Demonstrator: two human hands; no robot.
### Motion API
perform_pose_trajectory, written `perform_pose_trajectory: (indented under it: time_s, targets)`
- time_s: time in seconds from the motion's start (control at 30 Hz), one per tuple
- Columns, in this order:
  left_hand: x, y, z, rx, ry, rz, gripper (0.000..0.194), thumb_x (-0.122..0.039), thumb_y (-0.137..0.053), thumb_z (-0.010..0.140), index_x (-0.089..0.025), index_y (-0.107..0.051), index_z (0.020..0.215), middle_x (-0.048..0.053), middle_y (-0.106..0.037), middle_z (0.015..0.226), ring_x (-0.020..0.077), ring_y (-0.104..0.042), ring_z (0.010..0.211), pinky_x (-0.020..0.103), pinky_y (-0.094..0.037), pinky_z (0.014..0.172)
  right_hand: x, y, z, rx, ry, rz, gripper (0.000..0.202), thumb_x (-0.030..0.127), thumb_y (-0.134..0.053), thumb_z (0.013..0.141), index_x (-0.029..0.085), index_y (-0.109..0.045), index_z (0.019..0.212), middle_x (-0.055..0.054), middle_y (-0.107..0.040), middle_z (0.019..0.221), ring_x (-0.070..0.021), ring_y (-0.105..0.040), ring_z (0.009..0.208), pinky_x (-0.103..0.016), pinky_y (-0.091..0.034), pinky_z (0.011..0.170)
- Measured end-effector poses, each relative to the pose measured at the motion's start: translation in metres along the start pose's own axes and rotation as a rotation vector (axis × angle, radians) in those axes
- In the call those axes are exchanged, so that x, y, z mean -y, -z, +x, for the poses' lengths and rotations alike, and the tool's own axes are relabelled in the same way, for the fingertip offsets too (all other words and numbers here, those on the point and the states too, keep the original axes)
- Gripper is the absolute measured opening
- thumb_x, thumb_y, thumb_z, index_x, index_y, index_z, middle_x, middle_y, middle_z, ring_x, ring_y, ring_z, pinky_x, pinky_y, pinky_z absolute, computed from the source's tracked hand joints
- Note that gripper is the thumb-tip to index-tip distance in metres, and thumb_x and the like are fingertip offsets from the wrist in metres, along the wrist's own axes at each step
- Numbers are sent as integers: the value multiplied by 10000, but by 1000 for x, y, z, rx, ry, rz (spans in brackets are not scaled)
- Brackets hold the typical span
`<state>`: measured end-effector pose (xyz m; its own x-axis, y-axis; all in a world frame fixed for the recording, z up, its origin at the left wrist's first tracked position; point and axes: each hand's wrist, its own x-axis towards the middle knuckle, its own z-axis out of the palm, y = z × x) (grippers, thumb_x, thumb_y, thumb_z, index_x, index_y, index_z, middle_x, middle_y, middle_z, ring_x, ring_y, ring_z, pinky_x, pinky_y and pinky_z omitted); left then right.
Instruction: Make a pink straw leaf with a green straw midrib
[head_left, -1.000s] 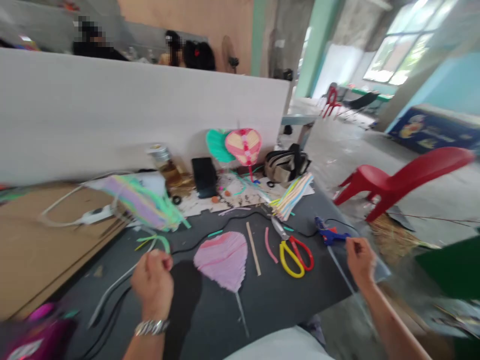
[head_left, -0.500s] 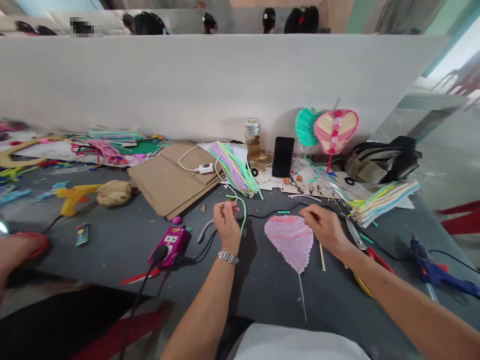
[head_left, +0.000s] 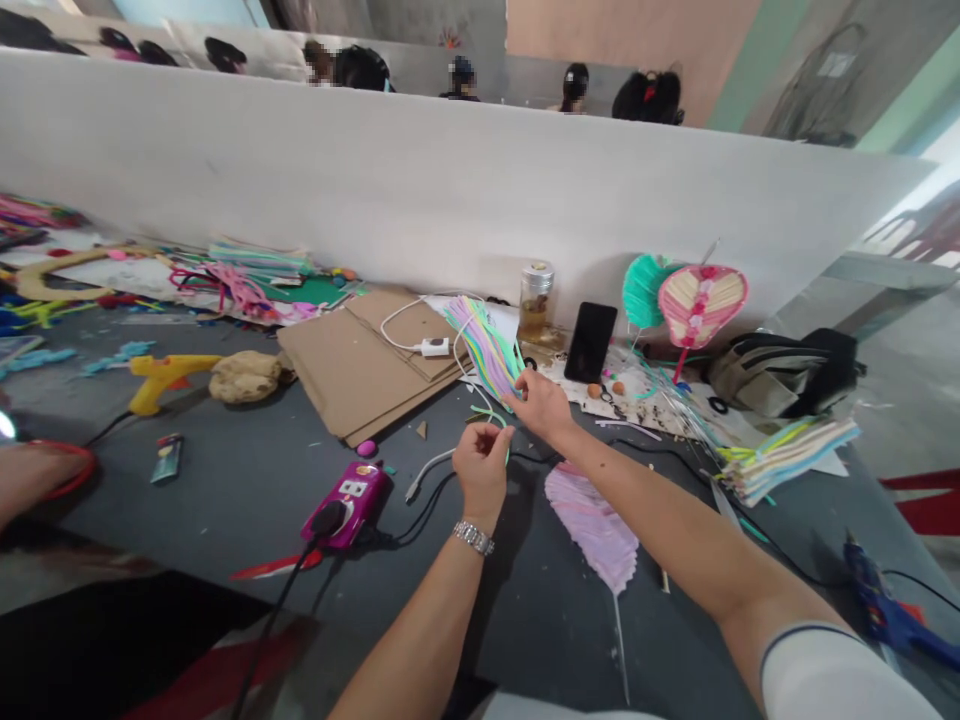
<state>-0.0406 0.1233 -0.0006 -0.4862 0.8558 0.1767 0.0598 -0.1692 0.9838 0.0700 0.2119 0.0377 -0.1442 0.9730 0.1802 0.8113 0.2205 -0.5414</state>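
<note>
My left hand (head_left: 482,468), with a metal watch at the wrist, is closed in a pinch on a green pipe cleaner (head_left: 480,411) near the middle of the table. Just above and right of it, my right hand (head_left: 541,402) has its fingers pressed together at the lower end of a bundle of pastel pipe cleaners (head_left: 487,350). Whether it grips one of them is too small to tell. Partly beneath my right forearm lies a pink and lilac leaf-shaped piece (head_left: 592,525) with a thin stem pointing toward me.
Cardboard sheets (head_left: 367,370), a magenta power box (head_left: 349,505) and a yellow glue gun (head_left: 169,378) are on the left. A jar (head_left: 536,300), a phone (head_left: 591,342) and heart-shaped fans stand behind. At right are a pouch (head_left: 784,375), striped strips and a blue glue gun (head_left: 877,595). Another person's hand is far left.
My right hand has moved left and away from me, from beside the pink leaf-shaped piece to the pastel bundle. My left hand still pinches the green pipe cleaner. The camera view has shifted.
</note>
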Motion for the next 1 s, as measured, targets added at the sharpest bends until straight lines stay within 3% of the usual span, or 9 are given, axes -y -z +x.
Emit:
perform_pose_trajectory:
  time_s: [0.13,0.27,0.4,0.5,0.6,0.7,0.83,0.9,1.0]
  targets:
    - [-5,1,-2,37,44,-10,290,-438,-757,750,-162,-672,747,-22,-603,626,113,-499,556,239,-407,565,2,-11,4,21,-69,-12,34,219,-653,886,195,-650,910,-70,-718,982,-214,-640,906,-297,-417,793]
    - [-10,4,-1,72,69,57,318,-472,-697,801,-157,-674,760,-41,-540,560,114,-461,522,239,-365,525,5,-15,7,25,-119,21,40,245,-650,901,213,-673,893,-38,-743,952,-187,-654,877,-272,-431,779]
    - [-11,5,-1,76,17,116,325,-483,-600,865,-189,-575,727,-50,-505,580,118,-454,538,242,-380,540,5,-10,2,-19,-134,61,85,293,-653,916,226,-690,880,-12,-751,915,-165,-655,828,-247,-429,730]
    - [-12,5,-2,78,22,134,343,-484,-548,905,-206,-516,707,-52,-491,584,122,-453,544,240,-378,534,-10,3,-3,-102,-142,77,89,284,-645,924,231,-698,877,5,-745,867,-151,-652,795,-230,-420,701]
    - [-13,6,-4,102,5,188,402,-488,-485,952,-210,-481,661,-39,-490,577,128,-452,553,246,-369,529,-48,29,-6,-229,-201,74,122,239,-603,939,223,-705,873,7,-739,828,-143,-649,766,-226,-417,696]
    - [-9,6,-3,115,28,194,470,-557,-481,943,-207,-489,629,-26,-502,568,132,-463,541,256,-377,515,-103,65,-7,-381,-317,66,185,191,-542,942,214,-713,874,-5,-735,805,-151,-643,758,-236,-416,699]
    - [0,5,0,45,46,137,465,-601,-735,702,-177,-656,878,-6,-632,730,154,-575,630,272,-468,588,-174,108,-6,-561,-498,56,216,197,-524,925,194,-700,800,-31,-709,774,-174,-618,755,-261,-426,708]
    - [3,5,1,55,74,134,534,-589,-750,664,-178,-693,999,12,-678,830,170,-620,692,291,-501,649,-202,121,-3,-629,-576,54,180,194,-548,914,180,-696,812,-44,-704,799,-179,-615,770,-276,-445,731]
    - [4,5,0,91,125,144,463,-561,-697,714,-183,-723,979,17,-694,832,171,-631,709,292,-508,672,-231,129,6,-702,-656,66,115,259,-649,917,155,-687,948,-51,-698,893,-191,-637,841,-319,-498,791]
